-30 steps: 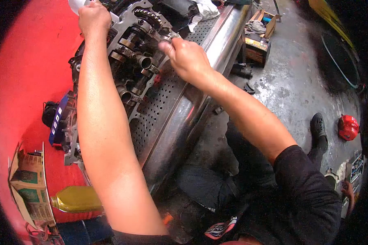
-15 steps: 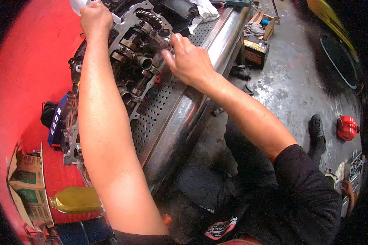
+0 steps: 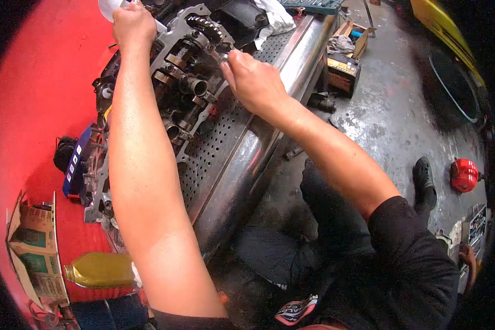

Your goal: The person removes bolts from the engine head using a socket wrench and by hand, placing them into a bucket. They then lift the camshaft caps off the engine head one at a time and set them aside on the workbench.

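A metal cylinder head (image 3: 182,85) with a camshaft and a toothed timing gear (image 3: 206,28) lies on the bench at the upper middle. At its far left edge is my left hand (image 3: 134,26), fingers curled closed, back of the hand toward me. A white object (image 3: 109,7) shows beside that hand; the fingers hide what they grip. My right hand (image 3: 254,80) reaches to the head's right side, below the gear. Its thumb and fingers are pinched together over something shiny and blurred that I cannot make out.
Perforated metal bench top (image 3: 208,158) with a rounded edge; a white cloth (image 3: 276,21) lies beyond. At left are a bottle of yellowish liquid (image 3: 101,269), an open cardboard box (image 3: 36,250) and a blue box (image 3: 78,162). A battery (image 3: 342,74) and red round object (image 3: 465,175) are on the floor.
My right thumb has moved in toward the fingers, and the hand has shifted slightly. My left hand keeps its closed pose. The whole view has shifted a little.
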### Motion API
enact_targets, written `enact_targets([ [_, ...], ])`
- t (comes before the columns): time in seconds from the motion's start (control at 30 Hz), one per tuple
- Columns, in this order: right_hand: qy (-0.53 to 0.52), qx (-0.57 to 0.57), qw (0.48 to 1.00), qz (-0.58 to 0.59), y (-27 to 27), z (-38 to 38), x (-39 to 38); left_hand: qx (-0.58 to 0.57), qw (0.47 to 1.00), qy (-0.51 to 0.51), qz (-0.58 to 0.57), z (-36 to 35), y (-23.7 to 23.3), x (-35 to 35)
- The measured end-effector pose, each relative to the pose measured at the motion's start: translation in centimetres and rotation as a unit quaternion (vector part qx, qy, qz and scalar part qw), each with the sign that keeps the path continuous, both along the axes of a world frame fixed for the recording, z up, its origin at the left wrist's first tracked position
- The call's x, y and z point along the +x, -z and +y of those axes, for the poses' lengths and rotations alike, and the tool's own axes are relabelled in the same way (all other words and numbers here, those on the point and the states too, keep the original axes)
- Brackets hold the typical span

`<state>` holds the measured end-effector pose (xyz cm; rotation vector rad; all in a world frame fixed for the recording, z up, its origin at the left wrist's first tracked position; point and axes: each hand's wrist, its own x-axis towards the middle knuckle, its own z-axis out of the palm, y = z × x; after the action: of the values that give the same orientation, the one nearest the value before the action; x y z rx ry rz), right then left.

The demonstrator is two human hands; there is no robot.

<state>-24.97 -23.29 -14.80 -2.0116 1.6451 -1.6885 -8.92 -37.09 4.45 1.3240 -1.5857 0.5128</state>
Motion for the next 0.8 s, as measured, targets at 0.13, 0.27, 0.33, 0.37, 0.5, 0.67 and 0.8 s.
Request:
enact_targets([
  [0.13, -0.078, 0.045, 0.994, -0.060, -0.7, -1.1, -0.6, 0.006, 1.000, -0.011, -0.013, -0.3, -0.3, 0.3],
  [0.27, -0.002, 0.054, 0.999, -0.008, -0.2, 0.2, 0.0, -0.029, 0.999, -0.012, -0.035, -1.1, 0.0, 0.7],
  [0.33, 0.018, -0.031, 0.999, 0.019, 0.5, -0.1, 0.5, -0.026, 0.999, 0.011, -0.023, -1.5, 0.1, 1.1],
  [0.37, 0.005, -0.028, 1.000, -0.005, 0.4, -0.4, 0.6, -0.019, 1.000, 0.017, -0.017, -1.3, 0.0, 1.0],
  [0.5, -0.106, 0.100, 0.965, -0.216, -0.3, -1.6, 0.9, -0.043, 0.997, 0.053, 0.047, 0.4, 0.4, -0.8],
  [0.67, -0.030, 0.053, 0.994, -0.092, -0.3, 0.0, 0.4, -0.024, 0.997, 0.048, 0.059, 1.6, 0.3, -1.3],
  [0.8, -0.019, -0.018, 0.997, -0.071, 0.1, -0.5, 0.9, -0.033, 0.996, 0.052, 0.057, 0.5, 0.6, -0.9],
])
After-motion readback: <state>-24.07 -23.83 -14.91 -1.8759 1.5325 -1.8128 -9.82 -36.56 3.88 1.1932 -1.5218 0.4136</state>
